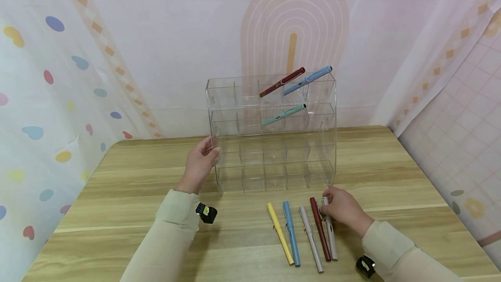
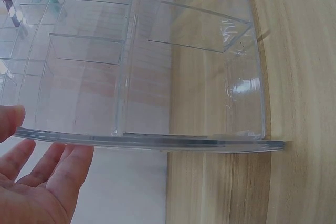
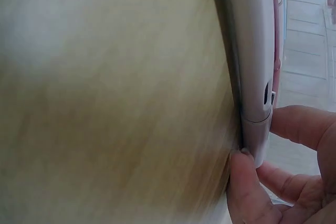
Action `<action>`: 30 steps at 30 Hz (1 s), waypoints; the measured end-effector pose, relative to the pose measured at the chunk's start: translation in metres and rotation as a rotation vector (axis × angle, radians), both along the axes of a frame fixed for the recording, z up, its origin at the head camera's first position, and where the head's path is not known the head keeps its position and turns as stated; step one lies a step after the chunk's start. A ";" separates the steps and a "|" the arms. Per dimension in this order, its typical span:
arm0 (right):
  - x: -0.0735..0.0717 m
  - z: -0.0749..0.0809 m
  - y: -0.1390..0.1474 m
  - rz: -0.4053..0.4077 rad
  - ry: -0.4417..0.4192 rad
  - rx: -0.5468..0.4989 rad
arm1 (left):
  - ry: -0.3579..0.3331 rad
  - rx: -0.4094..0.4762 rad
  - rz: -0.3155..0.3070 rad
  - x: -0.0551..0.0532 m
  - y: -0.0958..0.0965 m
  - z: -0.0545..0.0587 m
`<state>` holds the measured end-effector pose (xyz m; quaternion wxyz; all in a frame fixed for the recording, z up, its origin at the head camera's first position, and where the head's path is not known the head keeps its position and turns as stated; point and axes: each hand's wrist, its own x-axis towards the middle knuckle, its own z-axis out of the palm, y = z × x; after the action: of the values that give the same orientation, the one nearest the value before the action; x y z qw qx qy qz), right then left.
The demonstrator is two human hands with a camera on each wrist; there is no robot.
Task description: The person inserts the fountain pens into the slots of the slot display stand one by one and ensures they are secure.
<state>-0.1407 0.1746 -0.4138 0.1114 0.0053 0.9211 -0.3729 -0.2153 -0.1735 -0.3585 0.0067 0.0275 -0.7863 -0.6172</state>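
The clear acrylic rack with four compartment tiers [image 1: 274, 171] stands upright on the wooden worktop [image 1: 137, 195]; the left hand [image 1: 198, 164] grips its left side wall. A dark red pen [image 1: 282, 82] and a light blue pen [image 1: 308, 81] lean in its top tier, a mint green pen [image 1: 284, 115] in the second. Before it lie a yellow pen [image 1: 280, 234], a blue pen [image 1: 291, 234], a pale lilac-grey pen [image 1: 312, 239] and another dark red pen [image 1: 320, 229]. Just beside this last one, a second pale lilac-grey pen [image 1: 331, 236] is pinched at its far end by the right hand [image 1: 344, 207].

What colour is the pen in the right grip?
Pale lilac-grey pen, clearest in the right wrist view.
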 end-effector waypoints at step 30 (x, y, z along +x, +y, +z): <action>-0.006 0.021 0.021 -0.038 0.009 -0.234 | -0.004 -0.018 -0.001 0.000 -0.001 0.000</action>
<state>-0.1469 0.1959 -0.3928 0.1002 0.0081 0.8715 -0.4800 -0.2154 -0.1745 -0.3587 0.0051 0.0282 -0.7918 -0.6101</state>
